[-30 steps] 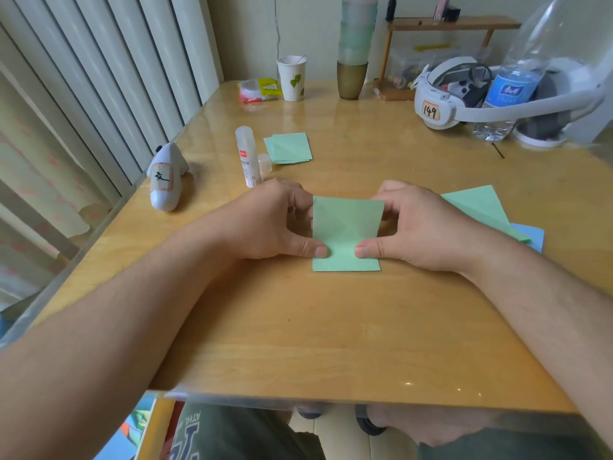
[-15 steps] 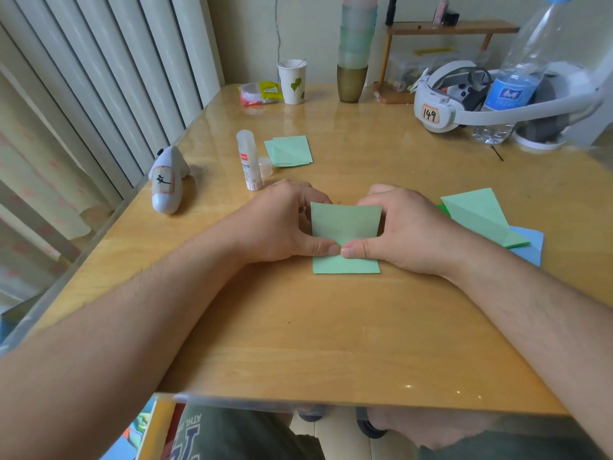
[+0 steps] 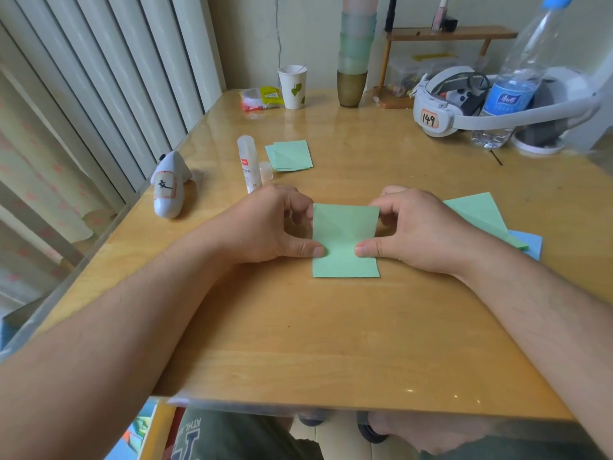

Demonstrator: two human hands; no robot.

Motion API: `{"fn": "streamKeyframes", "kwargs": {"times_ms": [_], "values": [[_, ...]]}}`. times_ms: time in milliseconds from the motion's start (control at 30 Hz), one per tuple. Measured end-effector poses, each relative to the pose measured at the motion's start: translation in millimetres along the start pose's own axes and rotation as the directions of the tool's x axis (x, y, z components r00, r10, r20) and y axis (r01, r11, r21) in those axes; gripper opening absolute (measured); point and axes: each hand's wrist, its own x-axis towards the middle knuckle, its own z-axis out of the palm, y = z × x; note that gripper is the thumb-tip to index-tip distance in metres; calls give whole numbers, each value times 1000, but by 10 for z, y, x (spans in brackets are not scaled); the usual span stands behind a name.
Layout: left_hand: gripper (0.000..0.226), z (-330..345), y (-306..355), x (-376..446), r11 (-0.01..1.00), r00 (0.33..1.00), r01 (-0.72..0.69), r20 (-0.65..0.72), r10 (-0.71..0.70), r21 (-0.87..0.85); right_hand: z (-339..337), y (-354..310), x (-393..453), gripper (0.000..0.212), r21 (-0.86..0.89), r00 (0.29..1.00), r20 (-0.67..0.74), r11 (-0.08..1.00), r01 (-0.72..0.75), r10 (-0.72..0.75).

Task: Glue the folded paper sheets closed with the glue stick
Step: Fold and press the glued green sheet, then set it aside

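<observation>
A folded green paper sheet (image 3: 345,227) lies flat on the wooden table (image 3: 315,343) in front of me. My left hand (image 3: 265,224) holds its left edge, with the thumb pressing on the sheet's lower left and the fingers curled at the top left corner. My right hand (image 3: 421,230) mirrors this on the right edge. The uncapped glue stick (image 3: 248,164) stands upright behind my left hand, its cap (image 3: 266,171) beside it. A small stack of folded green sheets (image 3: 292,155) lies further back. A green sheet (image 3: 477,214) over a blue sheet (image 3: 527,244) lies to the right.
A white shark-shaped toy (image 3: 169,187) lies near the table's left edge by the blinds. At the back stand a paper cup (image 3: 293,88), stacked cups (image 3: 353,61), a headset (image 3: 441,107) and a water bottle (image 3: 517,78).
Half a second ago my two thumbs met at the middle of the sheet. They have since slid apart toward its left and right edges. The paper has stayed in place.
</observation>
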Motion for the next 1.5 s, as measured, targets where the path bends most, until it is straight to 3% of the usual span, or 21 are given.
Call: {"fn": "streamKeyframes", "kwargs": {"times_ms": [467, 800, 967, 1100, 1500], "values": [[29, 106, 115, 100, 996, 996, -87, -2, 87, 20, 72, -130, 60, 28, -38, 1000, 16, 999, 19, -19], [41, 16, -5, 68, 998, 999, -40, 14, 39, 41, -19, 8, 39, 22, -49, 1000, -15, 999, -8, 7], [31, 56, 62, 98, 999, 999, -52, 17, 51, 16, 25, -43, 81, 24, -54, 1000, -3, 998, -9, 9], [37, 116, 128, 142, 995, 996, -84, -6, 84, 57, 75, -97, 106, 28, -76, 1000, -4, 997, 6, -6], [30, 1, -11, 78, 1000, 1000, 3, 23, -3, -25, -3, 10, 90, 23, -70, 999, -44, 997, -33, 30]]}}
